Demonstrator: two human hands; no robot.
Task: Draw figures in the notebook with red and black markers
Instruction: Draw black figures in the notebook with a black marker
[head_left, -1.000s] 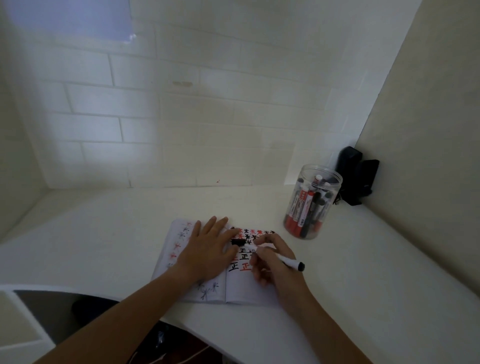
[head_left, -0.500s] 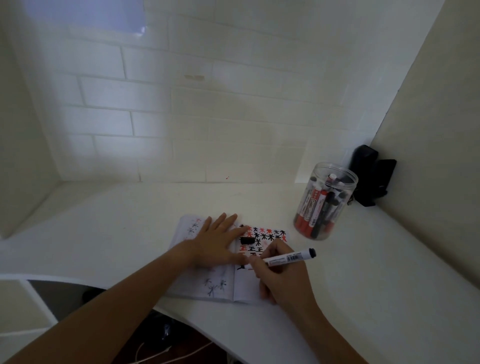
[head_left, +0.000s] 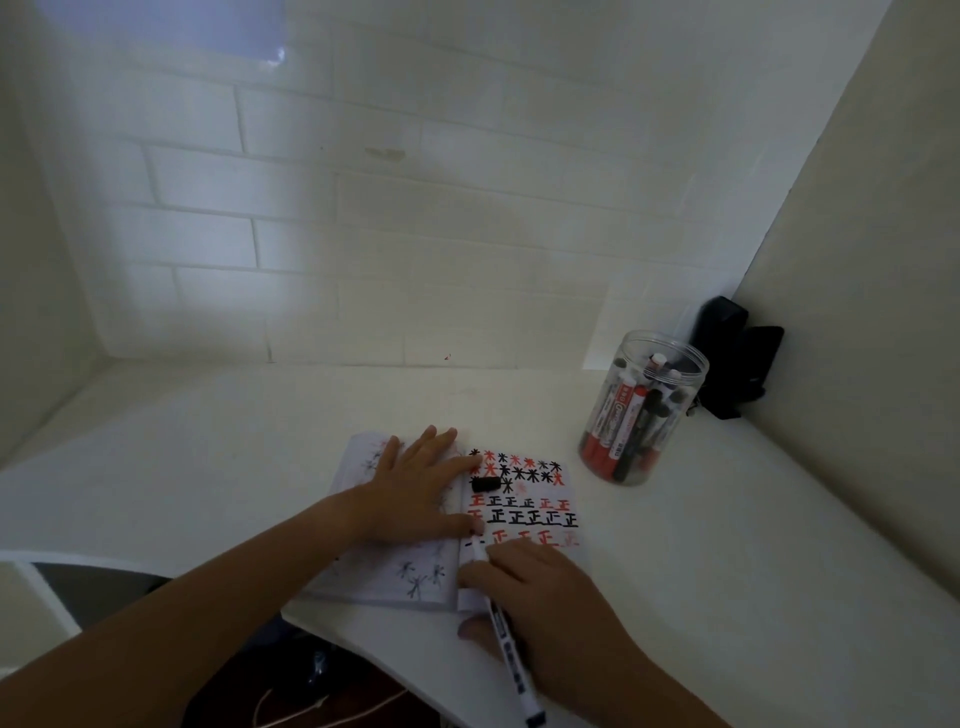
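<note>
Notebook (head_left: 519, 519) lies open at the desk's (head_left: 727, 545) 6 o'clock edge. Our left hand (head_left: 415, 493) presses flat at its 9 o'clock; our right hand (head_left: 550, 603) pinches the black marker (head_left: 506, 639), tip down. We advise short, steady strokes below the red row.

1. White table (head_left: 218, 467): fills the lower half of the frame, meeting the tiled wall at mid-frame.
2. Open notebook (head_left: 566, 480): lies flat at lower centre, near the table's front edge.
3. Clear marker jar (head_left: 641, 415): stands upright, right of centre.
4. Black object (head_left: 737, 364): sits in the right-hand corner behind the jar.
</note>
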